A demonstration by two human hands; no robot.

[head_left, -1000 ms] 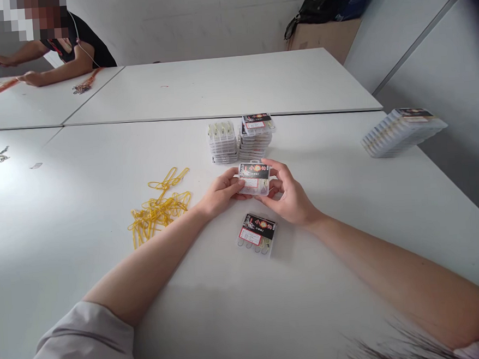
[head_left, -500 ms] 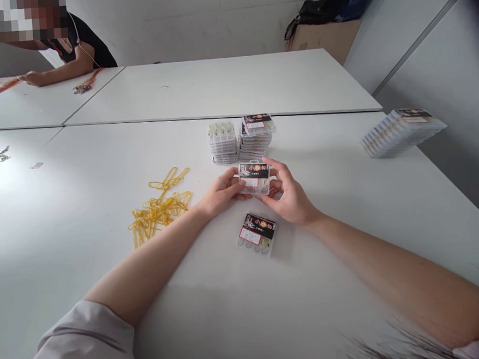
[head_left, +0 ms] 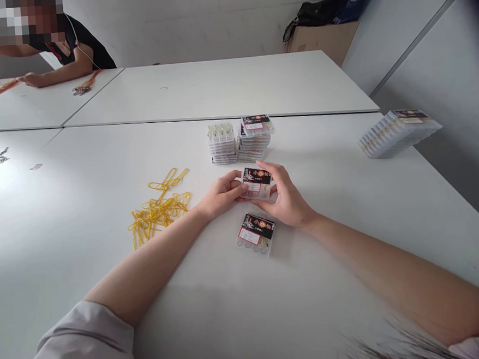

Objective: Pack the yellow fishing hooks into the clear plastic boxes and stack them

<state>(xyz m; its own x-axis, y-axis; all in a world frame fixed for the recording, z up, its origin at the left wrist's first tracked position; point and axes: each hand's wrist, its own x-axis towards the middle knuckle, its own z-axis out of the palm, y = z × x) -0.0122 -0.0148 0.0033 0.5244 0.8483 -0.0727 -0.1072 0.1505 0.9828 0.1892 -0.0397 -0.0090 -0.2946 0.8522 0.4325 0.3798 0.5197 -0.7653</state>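
Note:
Between my two hands is a small clear plastic fishing hook box (head_left: 256, 182) with a black and red label, held just above the table. My left hand (head_left: 223, 194) grips its left side, thumb on the front. On the right side, my right hand (head_left: 285, 195) has its fingers at the top corner and its thumb near the bottom edge. A second hook box (head_left: 255, 234) lies flat on the table nearer to me, hooks showing through its lid. Behind my hands stand two stacks of such boxes, a left stack (head_left: 222, 144) and a right stack (head_left: 255, 138).
Left of my hands lies a tangle of yellow looped cords (head_left: 160, 212). Another row of boxes (head_left: 398, 133) leans near the table's right edge. Across the white table (head_left: 191, 314), a person (head_left: 86, 50) handles orange strands. A cardboard box (head_left: 322, 42) with bags stands against the wall.
The held box has moved slightly down and right and tilted a little. My right fingers have shifted over its top corner. The person across has moved an arm.

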